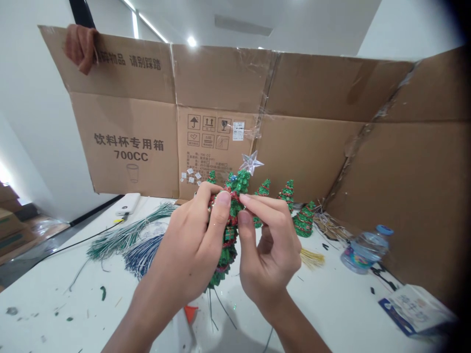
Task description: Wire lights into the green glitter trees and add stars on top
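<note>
A miniature green beaded Christmas tree (228, 235) stands upright in front of me, with red trim, small ornaments and loose wires below it. A clear star (251, 163) tops it. My left hand (195, 240) is closed around the tree's upper left side, its thumb pressing near the red trim (234, 196). At the right side of the same trim, my right hand (270, 245) is closed in a pinch, thumb and forefinger close to the tree. What lies between those right fingertips is too small or hidden to make out.
Several smaller green trees (303, 219) stand behind. Green wires (128, 235) and blue wires (143, 256) lie left, yellow wires (312, 257) right. A water bottle (366, 250), black scissors (384, 278) and a white-and-blue packet (415, 309) are at right. Cardboard (309, 88) walls the back.
</note>
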`<action>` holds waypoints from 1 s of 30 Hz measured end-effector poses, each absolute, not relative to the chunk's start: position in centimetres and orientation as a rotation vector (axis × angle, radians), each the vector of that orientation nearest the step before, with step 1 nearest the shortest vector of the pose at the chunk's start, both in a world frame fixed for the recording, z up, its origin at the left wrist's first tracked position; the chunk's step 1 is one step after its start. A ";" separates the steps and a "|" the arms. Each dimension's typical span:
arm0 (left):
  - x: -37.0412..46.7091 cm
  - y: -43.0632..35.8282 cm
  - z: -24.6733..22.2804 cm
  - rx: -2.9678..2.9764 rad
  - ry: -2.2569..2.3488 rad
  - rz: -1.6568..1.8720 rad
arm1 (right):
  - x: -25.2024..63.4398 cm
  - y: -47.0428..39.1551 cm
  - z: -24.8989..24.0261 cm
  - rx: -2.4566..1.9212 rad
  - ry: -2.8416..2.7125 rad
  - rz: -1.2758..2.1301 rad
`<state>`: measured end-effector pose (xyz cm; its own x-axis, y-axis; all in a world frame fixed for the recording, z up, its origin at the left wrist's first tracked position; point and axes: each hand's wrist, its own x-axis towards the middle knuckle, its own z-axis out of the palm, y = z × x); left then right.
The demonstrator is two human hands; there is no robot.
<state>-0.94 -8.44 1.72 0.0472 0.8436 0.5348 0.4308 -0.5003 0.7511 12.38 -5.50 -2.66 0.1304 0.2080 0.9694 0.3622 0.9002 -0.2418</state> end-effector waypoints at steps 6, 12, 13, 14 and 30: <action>-1.0 -8.3 1.7 1.958 1.301 1.440 | 12.4 -5.4 -2.7 -0.472 -1.446 -0.123; -1.0 -8.3 1.5 1.976 1.303 1.450 | 12.4 -5.2 -2.8 -0.491 -1.449 -0.118; -1.0 -8.3 1.5 1.975 1.304 1.444 | 12.4 -5.2 -2.8 -0.491 -1.446 -0.118; -0.9 -8.2 1.5 1.974 1.303 1.440 | 12.4 -5.2 -2.8 -0.486 -1.443 -0.121; -1.0 -8.2 1.5 2.001 1.310 1.445 | 12.3 -5.2 -2.9 -0.459 -1.444 -0.117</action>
